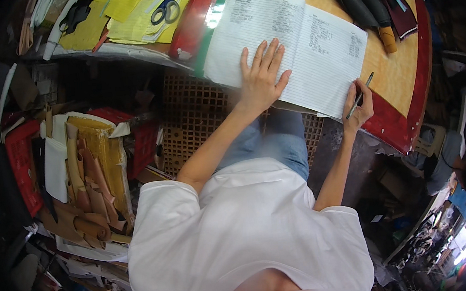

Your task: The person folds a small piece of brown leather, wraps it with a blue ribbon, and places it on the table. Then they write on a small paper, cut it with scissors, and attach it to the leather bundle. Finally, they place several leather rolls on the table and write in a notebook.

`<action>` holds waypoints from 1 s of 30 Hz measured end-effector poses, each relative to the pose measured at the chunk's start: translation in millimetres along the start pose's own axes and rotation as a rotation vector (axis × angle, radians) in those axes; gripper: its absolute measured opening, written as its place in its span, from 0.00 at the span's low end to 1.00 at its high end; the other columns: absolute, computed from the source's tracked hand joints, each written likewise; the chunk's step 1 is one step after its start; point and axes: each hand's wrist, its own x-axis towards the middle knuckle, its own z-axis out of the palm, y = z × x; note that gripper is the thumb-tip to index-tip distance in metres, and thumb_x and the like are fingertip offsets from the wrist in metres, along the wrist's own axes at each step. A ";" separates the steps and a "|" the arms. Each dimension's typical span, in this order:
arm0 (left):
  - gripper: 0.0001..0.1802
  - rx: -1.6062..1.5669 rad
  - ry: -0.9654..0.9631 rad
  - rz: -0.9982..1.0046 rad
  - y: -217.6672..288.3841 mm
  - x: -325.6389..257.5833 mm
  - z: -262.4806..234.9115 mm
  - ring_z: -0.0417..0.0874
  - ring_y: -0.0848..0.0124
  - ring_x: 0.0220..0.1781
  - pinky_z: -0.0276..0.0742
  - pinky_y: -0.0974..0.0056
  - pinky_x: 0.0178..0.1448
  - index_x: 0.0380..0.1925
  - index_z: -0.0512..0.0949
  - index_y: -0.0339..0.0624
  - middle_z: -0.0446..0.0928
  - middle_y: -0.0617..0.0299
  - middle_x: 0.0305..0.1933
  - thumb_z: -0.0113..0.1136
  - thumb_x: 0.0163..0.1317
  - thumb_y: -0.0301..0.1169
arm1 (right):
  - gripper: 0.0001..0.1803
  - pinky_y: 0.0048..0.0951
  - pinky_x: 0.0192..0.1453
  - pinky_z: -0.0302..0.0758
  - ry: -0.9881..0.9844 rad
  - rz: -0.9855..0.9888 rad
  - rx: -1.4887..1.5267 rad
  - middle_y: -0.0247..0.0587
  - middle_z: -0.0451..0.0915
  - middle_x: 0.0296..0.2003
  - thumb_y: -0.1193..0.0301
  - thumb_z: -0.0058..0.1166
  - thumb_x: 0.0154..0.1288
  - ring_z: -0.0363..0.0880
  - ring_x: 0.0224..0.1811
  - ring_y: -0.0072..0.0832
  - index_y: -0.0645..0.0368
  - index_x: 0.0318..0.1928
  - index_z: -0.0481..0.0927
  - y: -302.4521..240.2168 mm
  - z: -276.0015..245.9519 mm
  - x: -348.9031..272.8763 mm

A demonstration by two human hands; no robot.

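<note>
A lined notebook [323, 66] lies open on the table, both pages carrying handwriting in their upper parts. My left hand [262, 75] rests flat on the left page, its fingers spread. At the lower right corner of the right page is my right hand [358, 105], its fingers closed round a dark pen [370, 80] that slants up to the right. The pen's lower end shows beside the fingers, near the page edge. Under the notebook's left side a green strip [212, 32] shows.
The wooden table [401, 81] has a red border. Rolled dark material [362, 4] lies at its far right. Scissors [165, 10] sit on yellow sheets [137, 20] at the far left. Leather-like pieces [88, 182] fill a container on my left. Another person [450, 161] is at the right.
</note>
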 end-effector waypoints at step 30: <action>0.32 0.041 -0.063 -0.031 0.3 0.4 -0.2 0.61 0.60 0.76 0.41 0.45 0.78 0.70 0.65 0.42 0.63 0.58 0.75 0.54 0.68 0.42 | 0.08 0.23 0.42 0.77 0.000 -0.041 0.005 0.42 0.82 0.33 0.80 0.59 0.65 0.80 0.35 0.24 0.68 0.44 0.82 7.3 -1.5 -0.4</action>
